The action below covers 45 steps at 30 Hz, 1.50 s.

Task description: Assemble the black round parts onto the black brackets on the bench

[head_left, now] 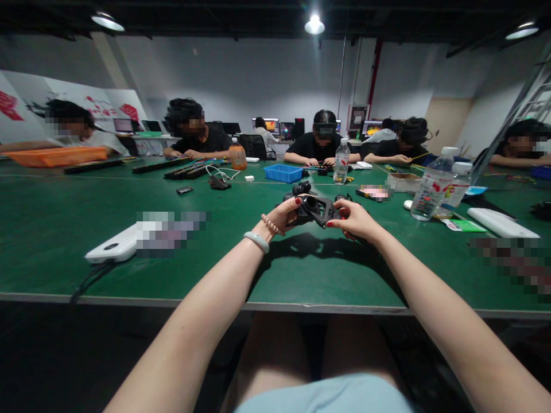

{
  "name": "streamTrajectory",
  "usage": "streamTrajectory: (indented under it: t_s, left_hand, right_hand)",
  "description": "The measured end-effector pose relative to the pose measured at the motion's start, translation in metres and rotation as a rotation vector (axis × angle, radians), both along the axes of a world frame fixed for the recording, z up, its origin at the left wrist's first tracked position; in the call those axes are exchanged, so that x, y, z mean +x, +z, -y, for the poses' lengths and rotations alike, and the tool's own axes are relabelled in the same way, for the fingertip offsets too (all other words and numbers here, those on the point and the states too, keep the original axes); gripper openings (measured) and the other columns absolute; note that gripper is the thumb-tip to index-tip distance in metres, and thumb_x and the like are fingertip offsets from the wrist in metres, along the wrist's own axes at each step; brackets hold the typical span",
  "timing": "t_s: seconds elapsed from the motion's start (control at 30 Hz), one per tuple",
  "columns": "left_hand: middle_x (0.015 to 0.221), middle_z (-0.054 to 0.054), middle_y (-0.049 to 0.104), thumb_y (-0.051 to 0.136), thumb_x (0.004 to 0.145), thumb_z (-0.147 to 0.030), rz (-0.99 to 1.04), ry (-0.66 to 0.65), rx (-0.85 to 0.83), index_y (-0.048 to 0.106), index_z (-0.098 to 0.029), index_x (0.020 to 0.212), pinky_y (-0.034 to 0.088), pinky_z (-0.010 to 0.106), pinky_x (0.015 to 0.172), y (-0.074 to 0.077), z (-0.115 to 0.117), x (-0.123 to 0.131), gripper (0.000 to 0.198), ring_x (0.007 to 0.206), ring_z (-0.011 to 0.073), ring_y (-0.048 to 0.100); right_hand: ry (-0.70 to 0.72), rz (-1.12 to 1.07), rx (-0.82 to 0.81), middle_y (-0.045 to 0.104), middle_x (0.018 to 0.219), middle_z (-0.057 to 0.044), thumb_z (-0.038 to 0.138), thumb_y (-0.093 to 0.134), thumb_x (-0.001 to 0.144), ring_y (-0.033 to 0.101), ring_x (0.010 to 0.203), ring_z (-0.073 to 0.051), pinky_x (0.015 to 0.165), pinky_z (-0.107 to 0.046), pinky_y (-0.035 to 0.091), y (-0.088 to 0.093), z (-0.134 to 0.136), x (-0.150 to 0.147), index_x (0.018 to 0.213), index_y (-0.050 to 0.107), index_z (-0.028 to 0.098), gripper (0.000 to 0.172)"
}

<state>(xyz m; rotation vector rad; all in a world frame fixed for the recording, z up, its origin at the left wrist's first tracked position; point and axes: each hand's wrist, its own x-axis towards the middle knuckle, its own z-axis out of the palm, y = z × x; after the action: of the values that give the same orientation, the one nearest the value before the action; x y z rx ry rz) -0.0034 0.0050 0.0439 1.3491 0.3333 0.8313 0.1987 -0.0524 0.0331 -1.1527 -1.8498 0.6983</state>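
Just above the green table, a black mechanical part with a round opening and an angular frame is held between both hands; its exact kind I cannot make out. My left hand is closed around its left end, thumb on top near the round opening. At the other end my right hand grips it with thumb and fingers. A bit of red shows by the right fingers. Another dark piece rises behind the left side of the part; whether it is joined to it I cannot tell.
On the left lies a white power bank with a dark cable. Ahead stand a blue tray and a water bottle. Larger bottles and another white device are at the right. Several people sit across the table.
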Motion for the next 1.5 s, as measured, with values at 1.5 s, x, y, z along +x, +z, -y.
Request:
streamTrajectory:
  t_s: [1.5]
  left_hand:
    - [0.1,0.007,0.055,0.063,0.052,-0.046,-0.644,0.569,0.605,0.052,-0.016,0.101,0.037,0.035,0.084,-0.02,-0.026,0.007,0.058,0.093,0.0215,0.051]
  right_hand:
    - [-0.642,0.548,0.602,0.055,0.089,-0.012,0.052,0.043,0.07,0.052,0.084,-0.024,0.071,-0.031,0.039,0.019,0.005,0.035,0.103,0.046,0.014,0.05]
